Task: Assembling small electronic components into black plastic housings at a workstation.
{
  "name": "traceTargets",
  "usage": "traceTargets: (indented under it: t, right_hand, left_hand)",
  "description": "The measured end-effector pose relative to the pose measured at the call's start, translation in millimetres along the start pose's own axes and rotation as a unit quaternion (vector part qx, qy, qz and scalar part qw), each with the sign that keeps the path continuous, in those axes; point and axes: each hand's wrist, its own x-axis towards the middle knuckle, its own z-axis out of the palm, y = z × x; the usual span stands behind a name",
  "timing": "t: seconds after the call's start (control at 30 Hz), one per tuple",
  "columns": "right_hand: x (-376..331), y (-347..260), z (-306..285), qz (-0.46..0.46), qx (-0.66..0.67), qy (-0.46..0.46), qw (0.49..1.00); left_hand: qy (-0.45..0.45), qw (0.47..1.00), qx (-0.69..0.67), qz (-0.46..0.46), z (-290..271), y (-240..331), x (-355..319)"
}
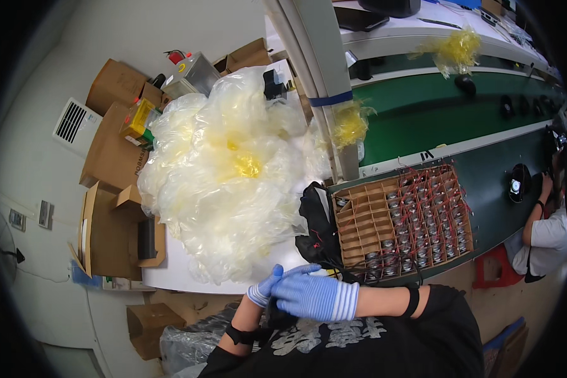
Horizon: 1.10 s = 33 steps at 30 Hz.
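Your two gloved hands meet close to your chest at the near edge of the white table (170,271). Your right hand (318,297), in a blue glove with a striped cuff, lies across your left hand (263,291), its fingers curled and pressed around the left's fingers; it appears to be tugging at the left glove, though the overlap makes that hard to confirm. Neither hand holds any part.

Just beyond them sits the cardboard divider tray (402,222), at the edge of the green conveyor belt (422,113). Its right and front cells hold small round parts with red wires; a block of cells at the left stands empty, so the tray looks roughly two-thirds full. A heap of clear plastic bags (227,170) covers the table to your left, a black bag (314,220) beside the tray.
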Motion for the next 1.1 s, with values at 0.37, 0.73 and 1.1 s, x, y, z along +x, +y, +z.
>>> traceTargets:
  t: [0.37, 0.73, 1.1]
  right_hand:
    - [-92.0, 93.4, -90.4, 0.358, 0.03, 0.236, 0.903]
    - [-217.9, 142.1, -14.0, 0.46, -0.204, -0.052, 0.863]
    - [-194.0, 139.3, -28.5, 0.407, -0.281, -0.245, 0.834]
  left_hand:
    - [-0.11, 0.986, 0.12, -0.015, -21.0, 27.0, -3.2]
    - [0.118, 0.993, 0.014, 0.022, 45.7, 65.1, 13.4]
    - [0.13, 0.99, -0.011, 0.051, 49.3, 47.8, 1.6]
